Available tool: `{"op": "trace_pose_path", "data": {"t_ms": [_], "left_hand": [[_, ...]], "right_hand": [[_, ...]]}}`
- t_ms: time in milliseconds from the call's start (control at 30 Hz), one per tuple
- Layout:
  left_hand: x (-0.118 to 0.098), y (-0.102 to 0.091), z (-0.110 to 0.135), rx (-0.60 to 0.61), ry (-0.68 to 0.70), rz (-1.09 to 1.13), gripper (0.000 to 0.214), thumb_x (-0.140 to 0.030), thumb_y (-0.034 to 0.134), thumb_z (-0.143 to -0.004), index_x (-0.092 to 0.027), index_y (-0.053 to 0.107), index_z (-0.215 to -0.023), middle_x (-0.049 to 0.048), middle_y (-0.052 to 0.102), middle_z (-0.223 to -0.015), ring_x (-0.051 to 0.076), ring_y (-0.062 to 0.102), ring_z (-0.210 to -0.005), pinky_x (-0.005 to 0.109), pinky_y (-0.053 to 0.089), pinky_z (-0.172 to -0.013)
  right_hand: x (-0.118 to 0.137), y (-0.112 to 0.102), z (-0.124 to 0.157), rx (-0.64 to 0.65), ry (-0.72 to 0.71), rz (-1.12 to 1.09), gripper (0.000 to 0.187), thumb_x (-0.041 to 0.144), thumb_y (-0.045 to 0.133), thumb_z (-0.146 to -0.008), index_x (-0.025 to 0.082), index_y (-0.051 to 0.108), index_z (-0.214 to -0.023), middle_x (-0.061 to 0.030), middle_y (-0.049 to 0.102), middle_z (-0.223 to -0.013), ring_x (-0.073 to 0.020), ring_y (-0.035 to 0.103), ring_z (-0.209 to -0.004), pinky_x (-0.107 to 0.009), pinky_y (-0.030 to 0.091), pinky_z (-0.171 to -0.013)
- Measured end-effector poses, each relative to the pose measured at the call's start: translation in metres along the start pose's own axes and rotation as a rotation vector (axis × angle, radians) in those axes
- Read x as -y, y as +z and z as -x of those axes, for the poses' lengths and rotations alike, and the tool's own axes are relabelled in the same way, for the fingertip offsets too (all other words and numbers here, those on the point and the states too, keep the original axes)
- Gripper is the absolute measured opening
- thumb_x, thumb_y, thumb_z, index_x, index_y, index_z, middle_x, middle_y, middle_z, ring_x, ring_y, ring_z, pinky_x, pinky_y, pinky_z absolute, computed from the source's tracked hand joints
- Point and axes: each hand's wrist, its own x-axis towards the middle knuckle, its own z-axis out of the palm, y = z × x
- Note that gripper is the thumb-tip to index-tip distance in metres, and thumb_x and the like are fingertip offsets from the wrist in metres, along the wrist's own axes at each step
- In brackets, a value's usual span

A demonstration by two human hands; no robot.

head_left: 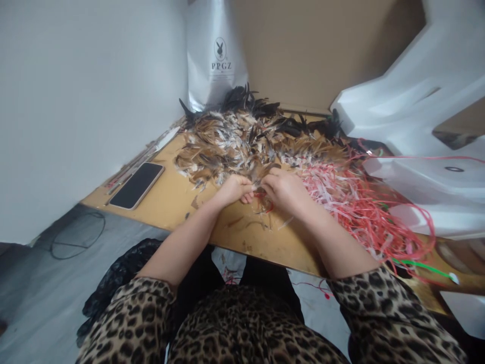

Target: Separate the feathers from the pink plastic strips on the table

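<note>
My left hand and my right hand meet at the near edge of a big heap of brown, white and black feathers on a wooden board. Both hands are closed in a pinch on a small bunch of feathers held between them. A bit of red string shows under my right fingers. My sleeves are leopard print.
A tangle of red and pink strings lies right of my hands. A dark phone lies at the board's left. A silver bag stands at the back against cardboard. White foam pieces crowd the right. A green tie lies near the front right.
</note>
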Motion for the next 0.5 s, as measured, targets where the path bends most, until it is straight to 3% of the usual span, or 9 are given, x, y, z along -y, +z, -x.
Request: {"op": "trace_pose_path", "data": {"t_ms": [133, 233, 333, 433, 500], "left_hand": [[-0.001, 0.005, 0.004, 0.102, 0.08, -0.138, 0.022, -0.022, 0.06, -0.075, -0.01, 0.056, -0.057, 0.0024, 0.057, -0.045, 0.009, 0.055, -0.04, 0.018, 0.044, -0.042], [-0.002, 0.007, 0.008, 0.137, 0.125, -0.195, 0.023, -0.023, 0.059, -0.075, -0.011, 0.058, -0.056, 0.0026, 0.057, -0.046, 0.009, 0.054, -0.04, 0.018, 0.044, -0.042], [-0.004, 0.009, 0.013, 0.176, 0.179, -0.186, 0.022, -0.027, 0.06, -0.075, -0.01, 0.062, -0.061, 0.0043, 0.06, -0.05, 0.009, 0.056, -0.044, 0.019, 0.045, -0.044], [-0.008, 0.01, 0.018, 0.216, 0.233, -0.107, 0.023, -0.031, 0.062, -0.074, -0.01, 0.064, -0.066, 0.0064, 0.063, -0.057, 0.011, 0.06, -0.05, 0.021, 0.048, -0.049], [-0.012, 0.01, 0.02, 0.178, 0.248, -0.034, 0.024, -0.033, 0.063, -0.073, -0.009, 0.065, -0.069, 0.0072, 0.065, -0.059, 0.012, 0.06, -0.051, 0.021, 0.048, -0.05]], "right_hand": [[0.004, 0.003, -0.003, -0.034, -0.126, -0.005, 0.029, 0.026, 0.042, -0.086, 0.016, 0.063, -0.071, -0.0084, 0.056, -0.075, -0.017, 0.045, -0.071, -0.029, 0.027, -0.06], [-0.001, 0.008, -0.007, -0.052, -0.138, -0.16, 0.027, 0.027, 0.045, -0.084, 0.016, 0.064, -0.068, -0.0073, 0.055, -0.074, -0.0169, 0.045, -0.073, -0.029, 0.03, -0.063], [-0.015, 0.011, -0.009, -0.026, -0.054, -0.495, 0.019, 0.027, 0.052, -0.079, 0.016, 0.065, -0.069, -0.0046, 0.056, -0.072, -0.0147, 0.049, -0.072, -0.027, 0.035, -0.066], [-0.028, 0.015, -0.009, 0.101, 0.1, -0.911, 0.016, 0.03, 0.06, -0.072, 0.015, 0.065, -0.072, -0.0025, 0.059, -0.069, -0.0128, 0.052, -0.065, -0.026, 0.039, -0.063], [-0.032, 0.018, -0.008, 0.111, 0.221, -1.088, 0.019, 0.033, 0.063, -0.069, 0.014, 0.064, -0.07, -0.0023, 0.061, -0.067, -0.013, 0.053, -0.062, -0.026, 0.041, -0.062]]}}
